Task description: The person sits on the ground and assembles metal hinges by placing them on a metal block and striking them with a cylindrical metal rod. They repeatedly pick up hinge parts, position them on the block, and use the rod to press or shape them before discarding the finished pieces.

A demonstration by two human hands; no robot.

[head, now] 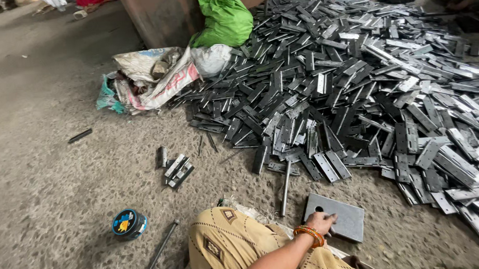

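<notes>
Grey steel plate (pixel 342 217), flat and rectangular with a round hole near one corner, lies on the rough concrete floor (pixel 55 173) just before the knee; one hand (pixel 321 222), bangles at the wrist, rests on its near edge, fingers spread flat and gripping nothing. Which hand it is I cannot tell, and no other shows. It looks like a setting-up step, the plate being squared as a work base. Just beyond, a huge heap of dark stamped hinges (pixel 355 93) sprawls. A thin rod (pixel 286 187) lies beside the plate, a small round tin (pixel 128 224) further left.
</notes>
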